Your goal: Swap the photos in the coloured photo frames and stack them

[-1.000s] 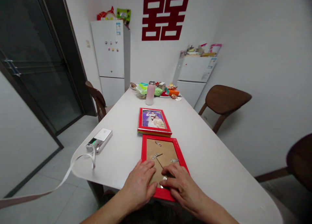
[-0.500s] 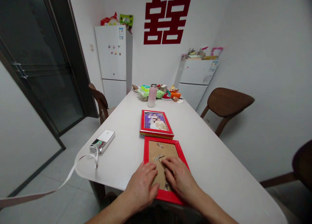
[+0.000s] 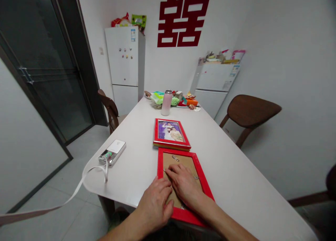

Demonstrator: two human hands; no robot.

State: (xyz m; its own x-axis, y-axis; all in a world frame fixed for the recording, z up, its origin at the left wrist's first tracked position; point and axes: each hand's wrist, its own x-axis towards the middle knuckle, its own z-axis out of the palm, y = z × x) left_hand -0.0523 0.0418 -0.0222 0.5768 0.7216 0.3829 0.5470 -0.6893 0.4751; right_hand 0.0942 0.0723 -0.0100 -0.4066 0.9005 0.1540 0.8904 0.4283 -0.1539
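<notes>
A red picture frame (image 3: 206,185) lies face down at the table's near edge, its brown backing board (image 3: 168,160) showing. My left hand (image 3: 156,199) rests over its lower left side, fingers bent and thumb on the board, closed on the frame's edge. Across the middle of the board lies my right hand (image 3: 183,183), its fingers bent together and fingertips by a small metal clip at the left inner edge. Whatever is under those fingers is hidden. Other metal clips (image 3: 175,158) show at the top and right. Just beyond, a second red frame (image 3: 172,130) lies with its photo up.
A silver power bank (image 3: 112,153) with a white strap (image 3: 76,191) lies at the left. Farther back stand a pink bottle (image 3: 166,104) and a cluster of packets (image 3: 157,98). Wooden chairs (image 3: 250,110) flank the white table (image 3: 223,157).
My right hand has moved up and left across the board, covering the middle clip and thin rod seen before. A clip at the right edge now shows. My left hand stays at the frame's side.
</notes>
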